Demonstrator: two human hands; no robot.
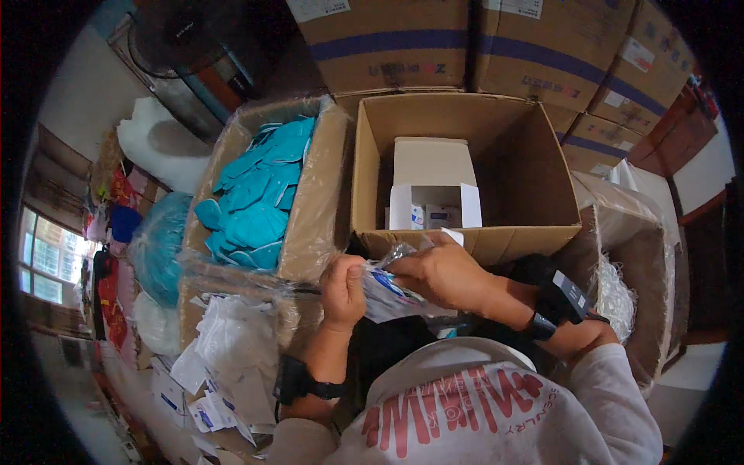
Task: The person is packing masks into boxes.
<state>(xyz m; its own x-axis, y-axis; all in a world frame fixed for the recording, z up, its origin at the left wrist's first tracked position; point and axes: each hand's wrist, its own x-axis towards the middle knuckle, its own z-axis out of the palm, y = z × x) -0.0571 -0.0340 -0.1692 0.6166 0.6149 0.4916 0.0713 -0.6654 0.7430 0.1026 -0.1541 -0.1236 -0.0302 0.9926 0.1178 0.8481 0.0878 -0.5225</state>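
Close in front of my body, a clear plastic bag (381, 304) with a blue printed patch is held between my two hands. My left hand (342, 291) is closed in a fist at its left edge. My right hand (443, 271) grips the upper right part, its fingers bent over the plastic. What lies inside the bag is partly hidden by the right hand. Just beyond stands an open cardboard box (465, 235). Inside that box sits a white carton (434, 164) with raised flaps and small white and blue packets (440, 217) in it.
Left of the open box, a plastic-lined box (329, 167) holds a heap of teal fabric-like pieces (263, 194). White bags and opened cartons (232, 333) lie at lower left. White stringy material (618, 302) fills part of a right-hand box. Stacked cardboard boxes (387, 46) rise behind.
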